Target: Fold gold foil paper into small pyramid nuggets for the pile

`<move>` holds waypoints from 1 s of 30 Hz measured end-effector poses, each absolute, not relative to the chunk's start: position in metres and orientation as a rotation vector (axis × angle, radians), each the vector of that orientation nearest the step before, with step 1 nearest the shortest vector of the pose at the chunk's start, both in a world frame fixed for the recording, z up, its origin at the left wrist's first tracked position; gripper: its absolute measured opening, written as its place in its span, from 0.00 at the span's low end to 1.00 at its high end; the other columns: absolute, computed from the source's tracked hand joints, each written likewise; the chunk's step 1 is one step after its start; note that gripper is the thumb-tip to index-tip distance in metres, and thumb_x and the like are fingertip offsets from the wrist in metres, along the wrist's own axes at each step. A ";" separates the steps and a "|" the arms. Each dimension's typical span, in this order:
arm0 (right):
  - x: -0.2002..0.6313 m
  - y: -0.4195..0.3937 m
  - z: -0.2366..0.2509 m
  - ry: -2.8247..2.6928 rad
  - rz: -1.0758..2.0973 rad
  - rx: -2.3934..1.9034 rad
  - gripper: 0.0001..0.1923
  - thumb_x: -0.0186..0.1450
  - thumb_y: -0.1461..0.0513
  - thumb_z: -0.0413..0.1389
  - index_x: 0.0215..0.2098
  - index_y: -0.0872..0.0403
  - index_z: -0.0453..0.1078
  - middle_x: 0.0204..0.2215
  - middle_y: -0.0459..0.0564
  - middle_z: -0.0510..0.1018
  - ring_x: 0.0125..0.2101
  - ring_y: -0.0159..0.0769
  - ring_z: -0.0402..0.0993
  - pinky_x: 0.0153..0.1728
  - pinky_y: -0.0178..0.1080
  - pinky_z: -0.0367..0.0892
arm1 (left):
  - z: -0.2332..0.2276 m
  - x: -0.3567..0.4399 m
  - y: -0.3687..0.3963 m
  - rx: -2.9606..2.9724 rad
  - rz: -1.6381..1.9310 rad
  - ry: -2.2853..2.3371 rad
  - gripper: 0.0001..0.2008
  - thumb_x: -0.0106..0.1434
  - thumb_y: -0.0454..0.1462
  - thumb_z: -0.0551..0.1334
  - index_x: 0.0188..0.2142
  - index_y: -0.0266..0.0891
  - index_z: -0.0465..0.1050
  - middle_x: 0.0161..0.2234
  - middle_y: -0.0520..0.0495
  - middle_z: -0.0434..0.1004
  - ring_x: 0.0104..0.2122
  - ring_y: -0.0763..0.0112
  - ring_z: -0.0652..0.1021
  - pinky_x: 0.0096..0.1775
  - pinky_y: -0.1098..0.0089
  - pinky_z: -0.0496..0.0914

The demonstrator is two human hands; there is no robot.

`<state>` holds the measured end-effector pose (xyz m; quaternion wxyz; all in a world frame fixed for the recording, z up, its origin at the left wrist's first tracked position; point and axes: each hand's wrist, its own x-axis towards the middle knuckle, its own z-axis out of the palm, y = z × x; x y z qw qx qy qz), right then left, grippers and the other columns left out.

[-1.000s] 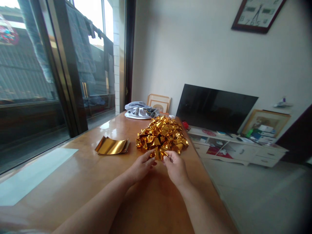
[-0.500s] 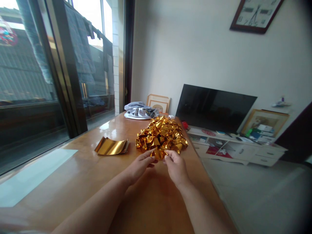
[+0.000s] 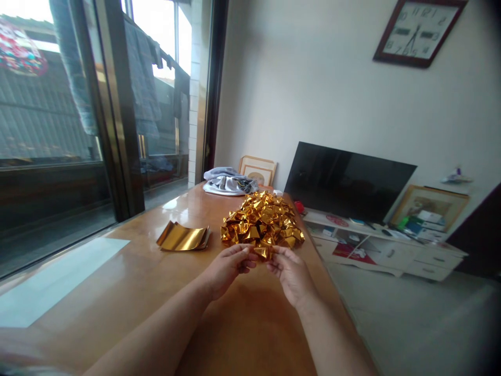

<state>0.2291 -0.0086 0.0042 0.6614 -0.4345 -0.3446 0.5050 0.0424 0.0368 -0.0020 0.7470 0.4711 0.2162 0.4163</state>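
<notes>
Between my two hands is a folded piece of shiny gold foil paper [image 3: 263, 253]. My left hand [image 3: 234, 262] pinches its left end between thumb and fingers. At the other end, my right hand [image 3: 290, 270] is closed on the foil in the same way. Just beyond my fingertips rises a heap of folded gold foil pieces [image 3: 264, 216], crumpled-looking and glossy. To the left of my left hand lies a stack of flat gold foil sheets [image 3: 183, 237], slightly curled at the edges.
The wooden table [image 3: 156, 292] carries a pale sheet [image 3: 66, 277] at the left and folded cloth [image 3: 225, 183] at its far end. Beyond its right edge are a television [image 3: 348, 180] and a white cabinet [image 3: 415, 256]. A glass sliding door [image 3: 117, 115] stands at the left.
The foil piece between my hands looks more compact, and my hands have shifted slightly apart around it. The view has tilted up and turned a little left; the heap and stack look unchanged.
</notes>
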 end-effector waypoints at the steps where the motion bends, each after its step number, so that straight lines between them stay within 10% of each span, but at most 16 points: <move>1: 0.229 -0.010 0.006 -0.773 1.167 -0.967 0.17 0.52 0.59 0.69 0.39 0.55 0.77 0.35 0.51 0.82 0.31 0.34 0.76 0.33 0.35 0.69 | -0.002 0.043 0.036 1.029 0.905 0.462 0.16 0.63 0.45 0.66 0.46 0.37 0.77 0.39 0.41 0.78 0.35 0.68 0.76 0.38 0.68 0.64; 30: 0.214 -0.013 0.006 -0.926 1.126 -1.016 0.18 0.58 0.55 0.63 0.42 0.58 0.78 0.35 0.55 0.84 0.32 0.39 0.80 0.34 0.38 0.73 | -0.005 0.039 0.036 0.936 0.854 0.355 0.09 0.66 0.38 0.66 0.44 0.36 0.76 0.38 0.45 0.75 0.32 0.75 0.74 0.39 0.72 0.67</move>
